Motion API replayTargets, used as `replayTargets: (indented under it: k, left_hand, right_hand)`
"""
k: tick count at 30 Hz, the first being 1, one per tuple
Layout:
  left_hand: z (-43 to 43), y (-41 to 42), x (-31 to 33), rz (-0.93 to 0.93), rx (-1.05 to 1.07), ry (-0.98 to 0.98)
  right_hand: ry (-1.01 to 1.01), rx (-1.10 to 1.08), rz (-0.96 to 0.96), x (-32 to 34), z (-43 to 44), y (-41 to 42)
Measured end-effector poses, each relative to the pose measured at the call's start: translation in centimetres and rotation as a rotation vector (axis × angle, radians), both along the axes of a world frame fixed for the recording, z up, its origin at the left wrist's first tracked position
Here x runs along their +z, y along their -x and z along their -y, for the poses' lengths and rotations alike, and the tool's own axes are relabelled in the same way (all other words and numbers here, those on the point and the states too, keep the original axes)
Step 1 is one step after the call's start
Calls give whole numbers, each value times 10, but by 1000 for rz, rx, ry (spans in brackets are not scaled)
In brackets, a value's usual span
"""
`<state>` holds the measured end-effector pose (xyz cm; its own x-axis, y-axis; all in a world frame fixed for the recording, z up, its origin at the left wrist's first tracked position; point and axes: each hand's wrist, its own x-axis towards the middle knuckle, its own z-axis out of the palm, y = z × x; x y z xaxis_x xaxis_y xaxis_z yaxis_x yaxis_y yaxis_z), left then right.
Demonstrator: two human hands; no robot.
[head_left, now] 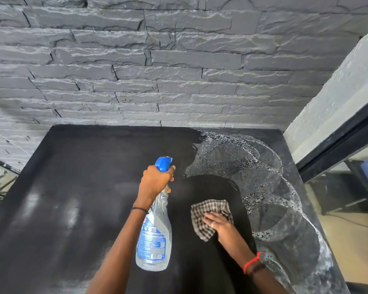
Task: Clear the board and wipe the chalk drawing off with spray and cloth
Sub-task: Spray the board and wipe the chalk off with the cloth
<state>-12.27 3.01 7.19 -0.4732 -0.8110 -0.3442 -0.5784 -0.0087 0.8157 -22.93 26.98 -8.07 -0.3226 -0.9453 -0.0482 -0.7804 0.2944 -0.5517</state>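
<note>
Closest to you, your left hand [155, 181] has its fingers curled tight round the neck of the spray bottle [154, 236], a clear, smooth plastic bottle with a blue-and-white label and a blue trigger head. Its long axis runs from the rounded base near your forearm up and away to the head, and the nozzle points ahead and a little right, toward the smeared part of the board [72, 187]. Just right of the bottle, your right hand [219, 225] lies with fingers straight and flat, pressing the cloth [202, 215], a soft, rumpled, dark-and-white checked rag, against the board's matte black face. Around the cloth the board is dark and wet. Farther right and beyond, the chalk smear [263, 177] spreads in pale, speckled, foamy arcs to the far right corner. Behind the board rises a rough grey stone wall [157, 71] of long, split-faced blocks.
</note>
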Motion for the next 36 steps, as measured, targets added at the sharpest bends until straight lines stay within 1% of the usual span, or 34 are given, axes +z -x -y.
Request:
replayTargets:
  k: [3,6,16,18,23,27,30,33,36]
  left_hand:
    - [-7,10,-2,14,-1,2]
    - [-12,25,0,37,-15,6]
    - [-8,104,25,77,-23,114]
    - [-7,118,31,86,-31,145]
    - [-18,143,41,42,-94,168]
    - [-38,145,41,30,-166,144]
    - [-57,132,39,42,-182,116]
    - [-67,112,34,78,-134,111]
    - [-70,85,27,103,-9,96]
  right_hand:
    - [-56,-186,3,-2,-15,45]
    - [-111,-268,40,-3,-9,69]
    - [-91,-294,11,-9,-9,64]
    - [-77,-291,-18,-9,-8,63]
    - [-56,-262,-60,-11,-10,67]
    - [-86,-250,-87,-8,-9,66]
    - [-105,-250,-44,-6,-9,66]
    - [-126,-253,-25,-6,-10,67]
    - [-111,-249,-16,-2,-9,66]
